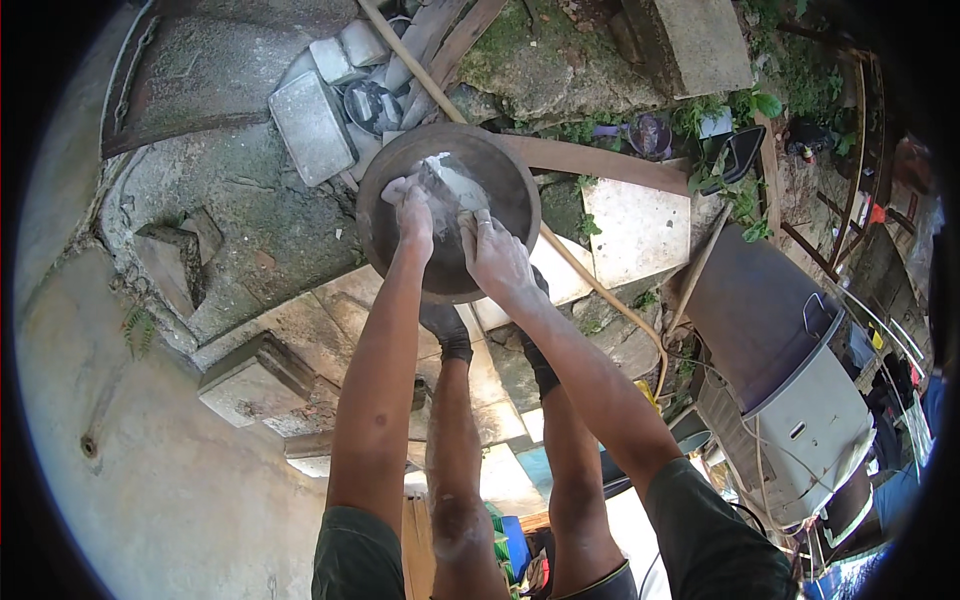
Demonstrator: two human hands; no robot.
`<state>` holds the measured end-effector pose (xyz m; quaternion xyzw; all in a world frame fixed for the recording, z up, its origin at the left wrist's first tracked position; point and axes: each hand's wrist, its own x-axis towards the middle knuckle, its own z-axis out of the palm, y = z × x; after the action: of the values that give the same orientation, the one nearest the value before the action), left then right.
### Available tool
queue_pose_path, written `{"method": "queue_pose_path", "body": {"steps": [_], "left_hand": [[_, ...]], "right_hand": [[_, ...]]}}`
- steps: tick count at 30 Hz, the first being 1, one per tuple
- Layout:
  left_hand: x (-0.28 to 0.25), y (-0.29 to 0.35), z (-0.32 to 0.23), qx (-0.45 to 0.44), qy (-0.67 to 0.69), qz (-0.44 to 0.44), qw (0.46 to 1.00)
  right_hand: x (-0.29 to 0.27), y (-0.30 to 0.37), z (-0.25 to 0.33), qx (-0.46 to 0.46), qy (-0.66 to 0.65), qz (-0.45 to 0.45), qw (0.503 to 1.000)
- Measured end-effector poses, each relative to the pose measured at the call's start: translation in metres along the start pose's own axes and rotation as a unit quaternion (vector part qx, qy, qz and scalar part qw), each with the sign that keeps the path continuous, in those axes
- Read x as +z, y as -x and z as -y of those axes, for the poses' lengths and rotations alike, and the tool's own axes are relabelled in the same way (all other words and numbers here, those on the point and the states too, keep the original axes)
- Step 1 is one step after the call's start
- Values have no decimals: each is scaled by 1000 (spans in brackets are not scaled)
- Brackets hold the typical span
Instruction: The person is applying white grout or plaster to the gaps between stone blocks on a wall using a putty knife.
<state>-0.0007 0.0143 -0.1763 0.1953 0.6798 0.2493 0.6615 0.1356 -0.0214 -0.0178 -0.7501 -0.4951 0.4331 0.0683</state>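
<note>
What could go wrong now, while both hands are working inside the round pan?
1. The left hand and right hand press grey-white paste in a pan that seems to sit on uneven stones, so it may tip.
2. The feet stand on wet-looking tiles; slipping seems possible.
3. The long stick beside the pan could trip the person.

sleeves: dark green, short | forearms: bare | hands [415, 205]: pale dust-coated (both) | socks: dark

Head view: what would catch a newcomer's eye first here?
A big round dark pan sits at the centre, over broken stone and tile. Both hands work inside it: the left hand and the right hand, dusted white, press on a pale lump. To the right stands a grey metal box.
</note>
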Motion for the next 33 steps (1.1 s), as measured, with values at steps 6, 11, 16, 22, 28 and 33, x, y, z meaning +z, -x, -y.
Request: {"method": "queue_pose_path", "body": {"steps": [6, 11, 16, 22, 28, 33], "left_hand": [[21, 1, 1, -9, 187, -180, 966], [51, 24, 2, 67, -240, -165, 954], [37, 10, 9, 148, -483, -235, 831], [39, 14, 2, 135, -435, -177, 872], [41, 43, -24, 129, -417, -182, 881], [30, 36, -33, 153, -323, -189, 915]], "right_hand": [[3, -8, -7, 71, -13, 44, 996], [-33, -3, -43, 70, -50, -41, 995], [-63, 7, -49, 73, -117, -54, 989], [-77, 10, -70, 17, -80, -68, 994], [-57, 12, -46, -43, -58, -76, 994], [-23, 4, -27, 59, 60, 58, 995]]}}
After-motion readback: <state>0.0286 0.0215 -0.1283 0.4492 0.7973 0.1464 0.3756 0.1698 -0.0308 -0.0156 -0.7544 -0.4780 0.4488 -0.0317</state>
